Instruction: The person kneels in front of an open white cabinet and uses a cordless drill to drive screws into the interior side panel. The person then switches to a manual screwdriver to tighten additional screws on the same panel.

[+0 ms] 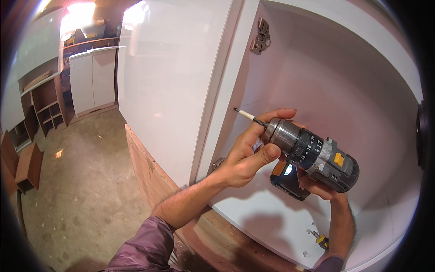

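Note:
A black and grey cordless drill (312,152) is held inside a white cabinet, pointing up and left. My right hand (319,187) is closed round its grip, mostly hidden behind the drill body. At the front, my left hand (253,156) is closed about the metal chuck, with thumb and forefinger on either side. The drill bit (247,115) wears a pale sleeve along its middle. Its dark tip lies at the cabinet's left side panel (253,88), by a faint pencil line; whether it has entered the panel I cannot tell.
A metal hinge plate (260,37) is fixed higher on that panel; another hinge (218,163) shows lower. A yellow-handled screwdriver (321,240) lies on the cabinet floor near small metal pieces. The white door (167,68) stands open leftward. More cabinets (93,81) stand across the concrete floor.

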The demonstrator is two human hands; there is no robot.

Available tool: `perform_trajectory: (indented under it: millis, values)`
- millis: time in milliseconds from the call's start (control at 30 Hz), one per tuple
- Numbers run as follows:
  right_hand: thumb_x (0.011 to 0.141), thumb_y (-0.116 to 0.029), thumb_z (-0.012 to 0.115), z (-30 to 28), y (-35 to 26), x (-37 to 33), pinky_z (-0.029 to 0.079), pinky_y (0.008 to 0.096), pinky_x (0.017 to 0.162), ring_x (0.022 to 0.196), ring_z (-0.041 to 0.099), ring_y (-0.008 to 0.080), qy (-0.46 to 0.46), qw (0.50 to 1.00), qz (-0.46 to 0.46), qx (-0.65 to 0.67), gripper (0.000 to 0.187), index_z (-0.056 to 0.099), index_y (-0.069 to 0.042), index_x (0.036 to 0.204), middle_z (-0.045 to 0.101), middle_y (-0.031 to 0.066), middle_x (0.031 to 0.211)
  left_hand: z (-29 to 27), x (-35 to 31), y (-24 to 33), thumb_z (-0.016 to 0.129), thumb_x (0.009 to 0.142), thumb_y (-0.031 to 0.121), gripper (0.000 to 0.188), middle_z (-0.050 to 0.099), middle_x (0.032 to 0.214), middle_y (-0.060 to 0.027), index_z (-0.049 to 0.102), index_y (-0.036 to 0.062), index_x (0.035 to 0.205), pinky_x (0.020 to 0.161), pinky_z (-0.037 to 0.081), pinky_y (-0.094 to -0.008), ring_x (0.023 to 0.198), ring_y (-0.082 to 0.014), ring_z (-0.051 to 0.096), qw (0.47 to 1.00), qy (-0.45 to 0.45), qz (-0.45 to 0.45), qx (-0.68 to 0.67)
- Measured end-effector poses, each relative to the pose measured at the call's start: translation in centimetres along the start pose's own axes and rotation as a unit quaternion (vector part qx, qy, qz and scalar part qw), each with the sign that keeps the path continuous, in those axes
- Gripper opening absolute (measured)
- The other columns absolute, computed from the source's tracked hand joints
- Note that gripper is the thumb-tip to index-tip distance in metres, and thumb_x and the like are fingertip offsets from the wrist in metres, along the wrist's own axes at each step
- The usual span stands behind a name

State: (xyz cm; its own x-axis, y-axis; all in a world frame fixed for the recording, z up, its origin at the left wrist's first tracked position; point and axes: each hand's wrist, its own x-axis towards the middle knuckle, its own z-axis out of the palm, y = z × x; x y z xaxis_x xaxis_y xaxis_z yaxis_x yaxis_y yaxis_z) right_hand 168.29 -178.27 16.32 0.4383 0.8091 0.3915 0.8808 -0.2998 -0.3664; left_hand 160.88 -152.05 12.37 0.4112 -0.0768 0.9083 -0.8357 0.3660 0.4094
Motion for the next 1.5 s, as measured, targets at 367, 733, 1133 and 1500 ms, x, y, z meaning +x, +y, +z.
perform_trajectory:
  millis: [367,733,1133,1500]
  values:
    - [0.073,-0.014,0.073,0.2,1.9,-0.2,0.052,0.0327,0.087,0.097,0.066,0.0108,-0.005,0.998,0.037,0.058,0.03,0.072,-0.021,0.102,0.071,-0.0098,0.104,0.0,0.0,-0.2,0.062,0.102,0.041,0.077,0.058,0.144,-0.0212,0.028,0.0,0.158,0.117,0.041,-0.0466,0.137,-0.0293,0.055,1.0,-0.002,0.006,-0.006]
    - [0.074,-0.016,0.075,0.6,1.8,-0.6,0.052,0.0365,0.08,0.088,0.067,0.0189,0.022,0.998,-0.032,-0.046,0.029,0.071,-0.019,0.103,0.071,-0.0036,0.096,0.2,0.0,-0.3,0.063,0.102,0.043,0.081,0.057,0.145,-0.022,0.027,-0.0006,0.159,0.114,0.044,-0.0458,0.136,-0.0292,0.055,1.0,0.0,0.0,-0.014]
    - [0.083,-0.002,0.072,0.1,-4.6,1.1,0.054,0.0351,0.073,0.081,0.066,0.0192,0.048,0.982,-0.045,0.177,0.025,0.071,-0.004,0.107,0.071,0.0066,0.092,1.1,-1.1,-1.1,0.081,0.082,0.064,0.107,0.057,0.134,-0.012,0.034,0.0014,0.155,0.097,0.051,-0.0401,0.116,-0.0221,0.06,0.993,0.032,-0.112,0.035]
    - [0.085,-0.005,0.074,-0.6,-5.2,1.0,0.053,0.033,0.066,0.074,0.064,0.0147,0.032,0.982,-0.07,0.17,0.018,0.07,-0.004,0.103,0.07,0.0038,0.085,5.7,0.9,-0.9,0.083,0.089,0.037,0.054,0.069,0.096,-0.0104,0.06,0.0001,0.121,0.065,0.061,-0.0335,0.079,-0.0189,0.07,0.981,0.044,-0.106,-0.159]
